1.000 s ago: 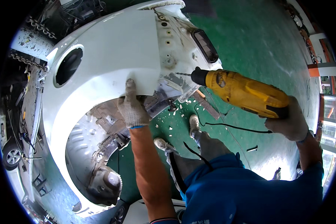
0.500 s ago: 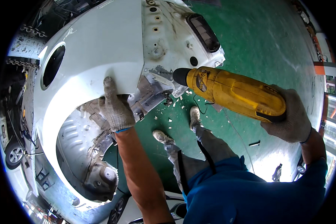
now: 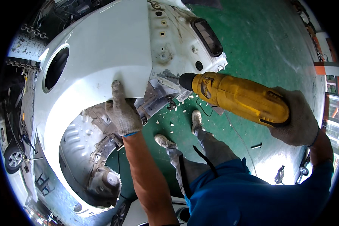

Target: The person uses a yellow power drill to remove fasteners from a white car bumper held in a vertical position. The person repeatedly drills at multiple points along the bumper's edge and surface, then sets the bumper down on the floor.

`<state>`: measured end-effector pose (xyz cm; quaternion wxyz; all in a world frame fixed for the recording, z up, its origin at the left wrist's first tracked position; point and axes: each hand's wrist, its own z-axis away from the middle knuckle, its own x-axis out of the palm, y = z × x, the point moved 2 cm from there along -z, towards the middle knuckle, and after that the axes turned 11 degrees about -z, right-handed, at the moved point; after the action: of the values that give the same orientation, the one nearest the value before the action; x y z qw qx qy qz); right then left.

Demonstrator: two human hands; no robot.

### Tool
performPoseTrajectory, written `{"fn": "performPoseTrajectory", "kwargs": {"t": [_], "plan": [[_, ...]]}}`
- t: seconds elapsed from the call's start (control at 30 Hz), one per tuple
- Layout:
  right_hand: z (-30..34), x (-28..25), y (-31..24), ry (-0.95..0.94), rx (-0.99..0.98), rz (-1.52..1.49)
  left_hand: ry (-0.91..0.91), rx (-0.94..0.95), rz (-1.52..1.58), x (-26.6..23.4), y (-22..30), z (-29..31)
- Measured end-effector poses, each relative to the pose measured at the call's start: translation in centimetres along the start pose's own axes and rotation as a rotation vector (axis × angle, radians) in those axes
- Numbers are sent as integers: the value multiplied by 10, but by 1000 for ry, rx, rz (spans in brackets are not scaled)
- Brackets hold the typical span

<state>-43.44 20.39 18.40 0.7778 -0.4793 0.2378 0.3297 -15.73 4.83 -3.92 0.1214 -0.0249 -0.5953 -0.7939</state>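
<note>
My left hand (image 3: 125, 113), in a grey knit glove, grips the lower edge of a white car body panel (image 3: 101, 49). The thumb lies flat on the painted face and the fingers curl under the edge, partly hidden. A yellow power drill (image 3: 239, 96) with a black nose is held in my right hand (image 3: 295, 120), also gloved. Its nose points left at the bare inner metal (image 3: 169, 77) beside the panel, where paint is scraped. Whether the tip touches the metal cannot be seen.
Below the panel curves an open wheel arch (image 3: 79, 150) with rough metal edges. White chips (image 3: 179, 103) and a thin cable (image 3: 239, 132) lie on the green floor. Chains (image 3: 24, 64) hang at the left. A dark lamp-shaped opening (image 3: 207, 37) sits at the car's corner.
The panel and my left hand on it sit slightly farther right in view. The drill has shifted a little right and down, its nose still near the metal. Both grips look the same.
</note>
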Motion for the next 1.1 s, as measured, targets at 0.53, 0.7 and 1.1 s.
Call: {"fn": "performPoseTrajectory", "kwargs": {"t": [0.53, 0.7, 1.1], "plan": [[-15, -5, -68, -76, 12, 328, -143, -252, 398, 8, 5, -8], [-18, -10, -69, -83, 13, 332, -142, -260, 410, 11, 7, -7], [-26, -18, -74, -119, 51, 287, -116, -319, 393, 12, 1, -9]]}}
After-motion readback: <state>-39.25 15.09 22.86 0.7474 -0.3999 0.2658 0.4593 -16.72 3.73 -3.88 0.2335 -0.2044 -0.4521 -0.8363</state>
